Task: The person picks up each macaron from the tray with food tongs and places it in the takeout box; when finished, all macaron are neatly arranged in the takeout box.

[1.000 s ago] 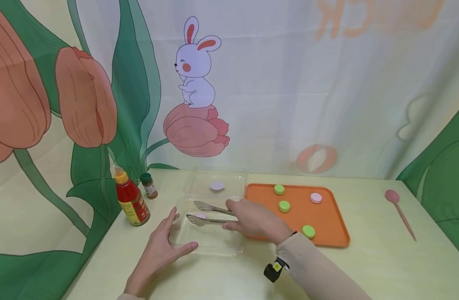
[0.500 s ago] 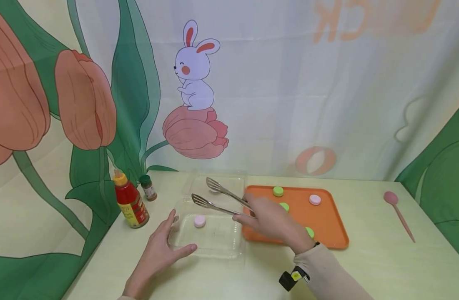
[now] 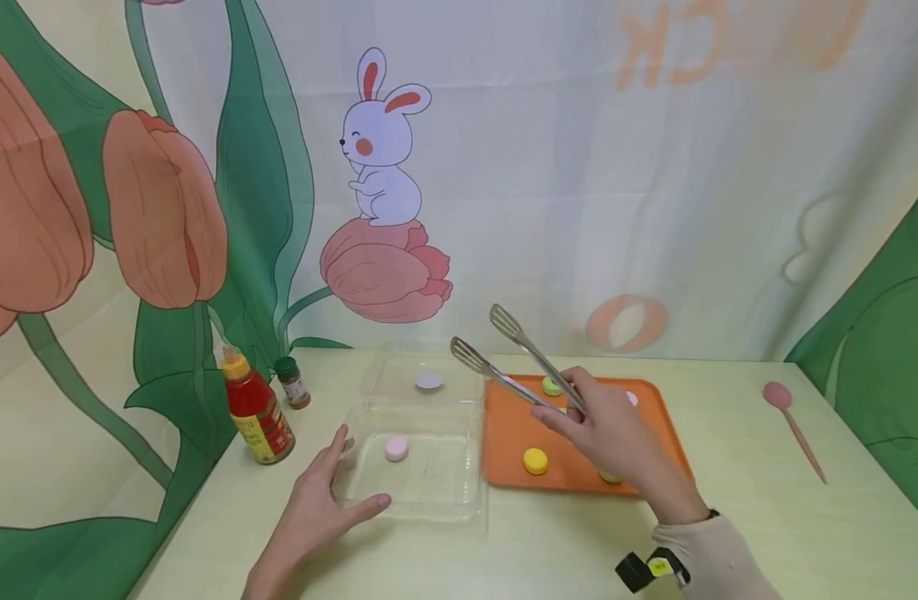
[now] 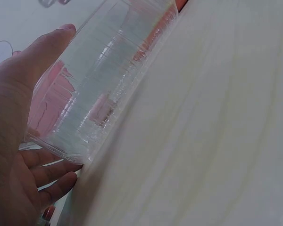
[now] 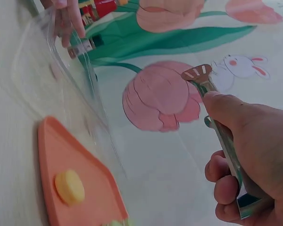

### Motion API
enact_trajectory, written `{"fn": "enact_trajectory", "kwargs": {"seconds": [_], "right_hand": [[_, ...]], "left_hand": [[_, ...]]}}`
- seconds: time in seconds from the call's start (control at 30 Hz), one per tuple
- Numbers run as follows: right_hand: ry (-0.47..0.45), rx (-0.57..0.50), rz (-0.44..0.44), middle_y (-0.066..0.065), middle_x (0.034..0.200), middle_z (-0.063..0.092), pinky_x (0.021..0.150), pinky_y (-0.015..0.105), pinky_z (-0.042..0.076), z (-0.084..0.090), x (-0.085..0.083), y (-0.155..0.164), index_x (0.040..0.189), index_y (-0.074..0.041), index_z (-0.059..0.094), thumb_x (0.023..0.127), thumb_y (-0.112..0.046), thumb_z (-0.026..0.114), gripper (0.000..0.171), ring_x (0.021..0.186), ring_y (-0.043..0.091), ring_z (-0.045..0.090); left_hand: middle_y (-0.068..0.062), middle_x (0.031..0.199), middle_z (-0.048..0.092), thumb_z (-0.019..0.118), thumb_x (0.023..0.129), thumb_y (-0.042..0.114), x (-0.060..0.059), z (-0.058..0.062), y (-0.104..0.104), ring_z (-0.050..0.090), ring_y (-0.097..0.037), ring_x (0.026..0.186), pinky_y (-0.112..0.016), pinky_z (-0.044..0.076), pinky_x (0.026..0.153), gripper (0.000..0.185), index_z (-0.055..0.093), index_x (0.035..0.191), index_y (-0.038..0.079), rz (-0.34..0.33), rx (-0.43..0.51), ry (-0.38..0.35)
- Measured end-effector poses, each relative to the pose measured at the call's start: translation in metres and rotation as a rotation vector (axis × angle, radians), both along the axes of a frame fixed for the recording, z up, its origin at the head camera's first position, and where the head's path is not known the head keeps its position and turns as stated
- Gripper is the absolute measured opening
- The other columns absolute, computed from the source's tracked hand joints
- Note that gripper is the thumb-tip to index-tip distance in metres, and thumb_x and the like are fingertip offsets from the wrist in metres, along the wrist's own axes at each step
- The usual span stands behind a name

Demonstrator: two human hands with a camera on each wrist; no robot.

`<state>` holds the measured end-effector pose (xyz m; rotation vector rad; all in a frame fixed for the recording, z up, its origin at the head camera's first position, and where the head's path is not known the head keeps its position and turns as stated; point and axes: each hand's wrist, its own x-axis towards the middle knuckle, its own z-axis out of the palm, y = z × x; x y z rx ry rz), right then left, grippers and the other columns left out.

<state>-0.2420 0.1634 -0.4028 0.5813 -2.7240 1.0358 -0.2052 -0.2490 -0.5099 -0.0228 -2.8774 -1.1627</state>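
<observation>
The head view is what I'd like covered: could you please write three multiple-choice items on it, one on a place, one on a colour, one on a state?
1. Where does the pink disc lie?
A. in the clear box
B. on the orange tray
C. beside the spoon

2. What colour is the disc nearest the tray's front left corner?
A. blue
B. yellow
C. white

3. How are the tongs?
A. lying on the table
B. held raised, tips apart and empty
C. clamped on a disc

Key: 1 A, the pink disc sits inside the box by the left hand. 2 B, the yellow disc lies there. 3 B, the right hand holds them over the tray with nothing between the tips.
</observation>
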Motion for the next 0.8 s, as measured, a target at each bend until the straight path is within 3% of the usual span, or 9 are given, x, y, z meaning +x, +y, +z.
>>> {"fn": "enact_trajectory", "kwargs": {"seconds": [0.1, 0.27, 0.4, 0.6, 0.8], "right_hand": [[0.021, 0.000, -0.028, -0.003, 0.067, 0.053, 0.044, 0.026, 0.037, -0.007, 0.003, 0.019, 0.124, -0.016, 0.058, 0.091, -0.061, 0.070, 0.057, 0.048, 0.010, 0.044], [-0.044, 0.003, -0.078, -0.001, 0.067, 0.054, 0.043, 0.026, 0.036, -0.023, 0.011, 0.048, 0.135, -0.013, 0.055, 0.092, -0.061, 0.070, 0.066, 0.048, 0.009, 0.043], [-0.068, 0.017, -0.106, 0.000, 0.066, 0.053, 0.042, 0.026, 0.037, -0.035, 0.016, 0.065, 0.131, -0.012, 0.055, 0.093, -0.059, 0.071, 0.062, 0.048, 0.010, 0.044], [-0.126, 0.066, -0.110, -0.001, 0.067, 0.052, 0.045, 0.026, 0.041, -0.050, 0.019, 0.083, 0.125, -0.007, 0.055, 0.092, -0.061, 0.070, 0.066, 0.052, 0.010, 0.047], [-0.201, 0.106, -0.135, 0.000, 0.068, 0.053, 0.047, 0.026, 0.043, -0.057, 0.019, 0.091, 0.132, 0.001, 0.056, 0.091, -0.063, 0.070, 0.077, 0.056, 0.013, 0.051]], "left_hand": [[-0.005, 0.165, 0.039, 0.083, 0.073, 0.070, 0.002, -0.002, 0.000, 0.036, -0.036, 0.151, -0.066, 0.033, 0.117, 0.127, 0.013, 0.168, 0.024, 0.003, 0.000, -0.004], [-0.006, 0.164, 0.040, 0.084, 0.072, 0.070, 0.005, -0.005, 0.000, 0.039, -0.035, 0.149, -0.065, 0.035, 0.117, 0.127, 0.014, 0.168, 0.023, 0.011, -0.003, -0.007], [-0.005, 0.164, 0.041, 0.084, 0.072, 0.070, 0.004, -0.005, 0.000, 0.040, -0.035, 0.149, -0.065, 0.034, 0.117, 0.127, 0.015, 0.168, 0.023, 0.007, -0.004, 0.006], [-0.005, 0.165, 0.040, 0.083, 0.073, 0.070, 0.001, -0.004, -0.001, 0.036, -0.036, 0.151, -0.066, 0.032, 0.118, 0.127, 0.013, 0.168, 0.024, 0.004, -0.005, 0.003], [-0.004, 0.165, 0.038, 0.084, 0.073, 0.069, 0.000, -0.002, -0.002, 0.036, -0.035, 0.151, -0.065, 0.033, 0.118, 0.127, 0.011, 0.168, 0.028, 0.005, 0.000, -0.006]]}}
